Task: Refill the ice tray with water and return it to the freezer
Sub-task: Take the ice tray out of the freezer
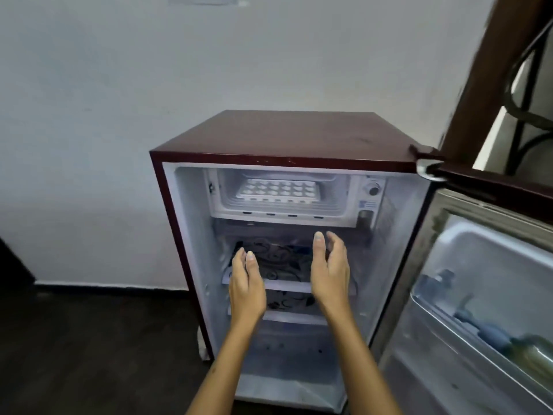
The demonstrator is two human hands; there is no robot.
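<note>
Observed white ice tray (278, 188) lying flat inside freezer compartment (335, 209) at top of maroon mini fridge (284, 136), cells showing pale contents, water or ice not distinguishable. Found fridge door (484, 265) swung wide to the right, bottles (508, 339) blurred in its rack. Noted left hand (247, 283) and right hand (329, 271) raised side by side before patterned shelf (278, 265), below the freezer compartment, well apart from the tray; fingers of both straight to loosely relaxed, palms facing inward, nothing held. Recorded thermostat dial (374, 189) right of the compartment
</note>
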